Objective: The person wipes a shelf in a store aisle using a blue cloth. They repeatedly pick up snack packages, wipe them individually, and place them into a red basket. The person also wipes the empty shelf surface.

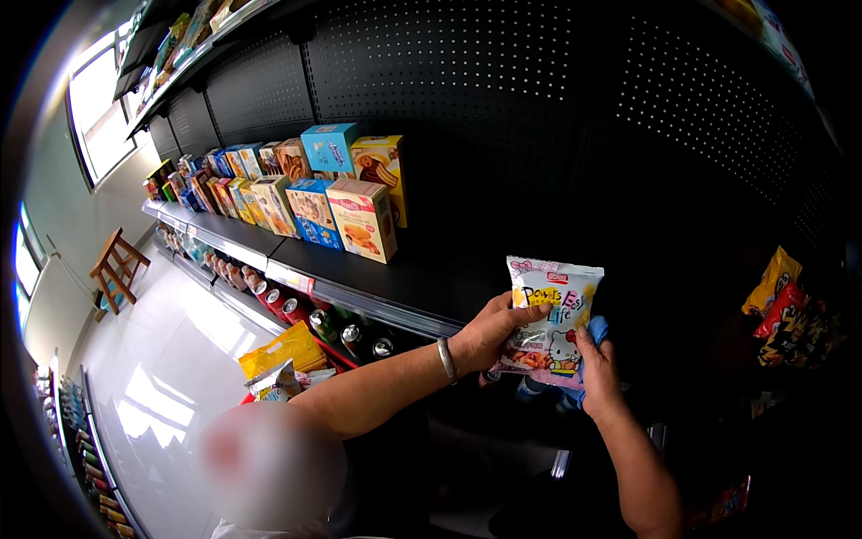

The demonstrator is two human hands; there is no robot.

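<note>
Both hands hold a white and pink snack bag [549,323] upright in front of the black shelf. My left hand [495,337], with a silver bangle at its wrist, grips the bag's left side, thumb across its front. Against the lower right edge, my right hand [599,370] pinches the bag and also has a blue cloth [598,330] bunched behind it. A cartoon cat and printed lettering show on the bag's front. Further left on the shelf board [417,283] stand two rows of boxed biscuits, a cream box [361,219] nearest.
Drink cans [289,310] line the shelf below. A red basket [340,356] with a yellow bag [289,350] and more snack bags sits below my left forearm. Colourful snack bags [774,296] are at the right. A wooden stool [118,269] stands by the far wall. A blurred round shape covers the lower left.
</note>
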